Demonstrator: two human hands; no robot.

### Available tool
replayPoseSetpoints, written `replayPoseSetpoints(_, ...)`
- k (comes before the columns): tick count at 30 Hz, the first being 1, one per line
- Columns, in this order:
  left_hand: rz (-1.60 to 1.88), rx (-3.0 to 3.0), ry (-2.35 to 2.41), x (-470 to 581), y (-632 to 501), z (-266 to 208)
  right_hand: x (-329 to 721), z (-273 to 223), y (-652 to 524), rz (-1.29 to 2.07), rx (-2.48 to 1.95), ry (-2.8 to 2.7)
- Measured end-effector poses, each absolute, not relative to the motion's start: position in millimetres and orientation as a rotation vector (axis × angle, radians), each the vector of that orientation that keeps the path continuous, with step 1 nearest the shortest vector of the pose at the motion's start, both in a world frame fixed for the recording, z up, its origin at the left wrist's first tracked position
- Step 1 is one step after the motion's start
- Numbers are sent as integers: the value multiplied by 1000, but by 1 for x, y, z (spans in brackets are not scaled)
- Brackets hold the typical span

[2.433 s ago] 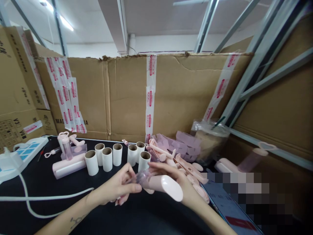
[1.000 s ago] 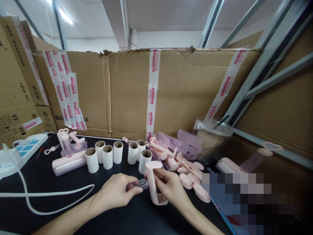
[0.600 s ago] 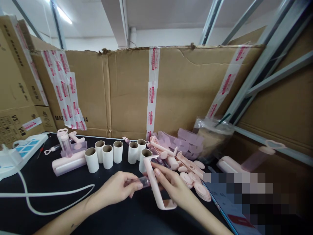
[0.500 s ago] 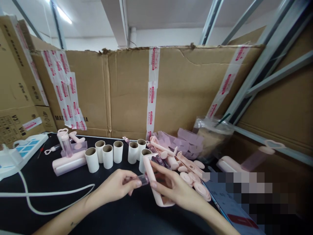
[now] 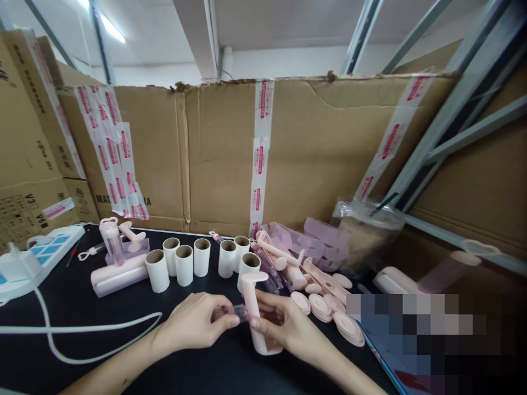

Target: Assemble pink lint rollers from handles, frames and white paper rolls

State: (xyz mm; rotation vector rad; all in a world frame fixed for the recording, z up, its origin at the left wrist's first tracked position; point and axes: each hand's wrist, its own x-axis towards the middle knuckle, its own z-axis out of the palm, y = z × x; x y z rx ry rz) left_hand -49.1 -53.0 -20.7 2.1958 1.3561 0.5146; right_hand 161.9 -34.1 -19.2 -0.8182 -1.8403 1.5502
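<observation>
Closed around a clear pinkish plastic tube, my left hand keeps the tube's end against a pale pink plastic housing. My right hand grips that housing, thumb on the near side and fingers behind it. The housing stands nearly upright, with a short arm sticking out at its top. Most of the tube is hidden in my left fingers. Just behind the housing stands a white-wrapped cardboard roll. To the right lie stacked pink discs and a heap of pink plastic parts.
Several white rolls stand across the black table. At left are a pink roller holder, a power strip and a white cable. Translucent purple pieces lie before the cardboard wall. A phone-like slab lies right.
The pink housing has turned more upright in my right hand, its top arm now showing its broad face. The tube stays against it in my left hand. The view has shifted slightly.
</observation>
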Motion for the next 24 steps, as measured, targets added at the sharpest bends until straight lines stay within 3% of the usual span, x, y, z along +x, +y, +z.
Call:
replayPoseSetpoints(9, 475, 2193, 1186, -56, -54, -12, 166, -11, -38, 1499, -869, -1940)
replayPoseSetpoints(12, 464, 2210, 1079, -62, -52, -5, 182, 10, -36, 1199, -1006, -2005)
replayPoseSetpoints(16, 432, 2297, 1003, -67, -50, -1, 214, 34, -24, 708, -1170, -1644)
replayPoseSetpoints(24, 306, 2478, 1060, -70, -45, -14, 239, 42, -6, 511, -1140, -1388)
